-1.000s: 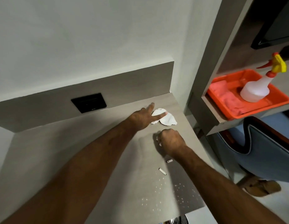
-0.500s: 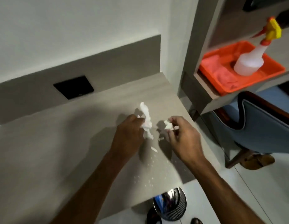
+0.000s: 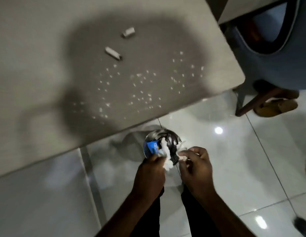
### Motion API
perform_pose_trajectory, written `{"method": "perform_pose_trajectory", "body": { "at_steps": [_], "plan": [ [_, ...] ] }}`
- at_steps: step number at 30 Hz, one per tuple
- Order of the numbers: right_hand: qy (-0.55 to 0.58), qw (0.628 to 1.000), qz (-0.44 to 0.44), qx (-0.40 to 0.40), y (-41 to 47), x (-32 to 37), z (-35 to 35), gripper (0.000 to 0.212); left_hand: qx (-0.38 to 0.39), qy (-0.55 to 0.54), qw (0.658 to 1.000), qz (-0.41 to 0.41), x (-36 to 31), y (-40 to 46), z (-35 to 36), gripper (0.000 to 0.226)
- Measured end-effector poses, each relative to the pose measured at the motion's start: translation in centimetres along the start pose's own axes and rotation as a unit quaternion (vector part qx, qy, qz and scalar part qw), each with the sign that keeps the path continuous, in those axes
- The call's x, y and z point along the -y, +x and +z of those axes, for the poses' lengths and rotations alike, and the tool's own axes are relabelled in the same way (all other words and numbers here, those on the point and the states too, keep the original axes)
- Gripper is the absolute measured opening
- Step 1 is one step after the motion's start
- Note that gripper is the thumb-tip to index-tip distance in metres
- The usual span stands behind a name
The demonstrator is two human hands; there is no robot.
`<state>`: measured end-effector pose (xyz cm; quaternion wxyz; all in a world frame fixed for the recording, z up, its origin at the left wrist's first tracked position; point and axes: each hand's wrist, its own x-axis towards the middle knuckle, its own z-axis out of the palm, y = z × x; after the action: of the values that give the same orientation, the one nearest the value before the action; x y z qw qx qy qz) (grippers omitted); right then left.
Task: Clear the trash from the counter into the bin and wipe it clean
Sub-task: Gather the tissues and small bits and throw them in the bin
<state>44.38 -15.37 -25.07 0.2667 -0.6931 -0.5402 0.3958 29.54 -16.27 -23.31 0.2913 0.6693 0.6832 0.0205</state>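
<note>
My left hand (image 3: 151, 173) and my right hand (image 3: 196, 166) hover close together over a round shiny metal bin (image 3: 154, 137) on the floor, just past the counter's front edge. A crumpled white tissue (image 3: 166, 155) hangs from my left fingers above the bin opening. Small white paper scraps (image 3: 183, 156) are pinched in my right fingers. A blue wrapper (image 3: 152, 146) lies inside the bin. On the grey counter (image 3: 37, 65) lie two short white paper rolls (image 3: 113, 53) (image 3: 128, 32) and several white crumbs (image 3: 140, 86).
A blue chair (image 3: 275, 53) with wooden legs stands at the counter's right end, a sandal (image 3: 277, 106) beside its leg. Glossy white floor tiles (image 3: 225, 159) surround the bin. My dark trouser legs are below my hands.
Both hands lifted the tissue and scraps off the counter and carried them down over the bin. My view swung down from the wall and shelf to the counter edge and floor.
</note>
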Motion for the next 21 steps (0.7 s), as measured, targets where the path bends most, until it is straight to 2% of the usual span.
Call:
{"method": "perform_pose_trajectory", "body": {
  "at_steps": [3,5,8,10,12,14,16,19,21],
  "plan": [
    [-0.033,0.993,0.056,0.098,2.6,-6.7,5.3,0.022,0.073,0.042,0.992,-0.090,3.8,4.0,7.6,0.034],
    [-0.071,0.983,0.065,0.156,4.5,-10.1,8.1,0.022,0.098,0.076,0.984,-0.130,6.0,6.3,12.2,0.034],
    [-0.093,0.969,0.076,0.217,7.1,-13.5,11.0,0.026,0.098,0.003,0.976,-0.196,8.2,9.1,17.3,0.033],
    [-0.118,0.955,0.102,0.251,8.3,-15.6,12.6,0.030,0.097,-0.033,0.972,-0.210,9.3,11.0,19.8,0.032],
    [-0.112,0.956,0.125,0.242,9.2,-17.1,14.0,0.025,0.136,-0.032,0.972,-0.190,10.2,12.7,21.3,0.045],
    [-0.096,0.957,0.140,0.234,9.6,-17.6,14.7,0.030,0.203,-0.029,0.964,-0.168,10.6,13.7,21.7,0.078],
    [-0.089,0.956,0.158,0.231,9.8,-17.5,14.6,0.036,0.231,-0.021,0.960,-0.159,10.9,14.1,21.2,0.092],
    [-0.093,0.957,0.171,0.217,9.3,-16.2,13.6,0.039,0.192,-0.016,0.971,-0.138,10.3,13.3,18.6,0.082],
    [-0.092,0.967,0.141,0.193,8.4,-13.7,11.9,0.032,0.152,-0.016,0.981,-0.118,9.0,11.6,15.1,0.069]
  ]
}}
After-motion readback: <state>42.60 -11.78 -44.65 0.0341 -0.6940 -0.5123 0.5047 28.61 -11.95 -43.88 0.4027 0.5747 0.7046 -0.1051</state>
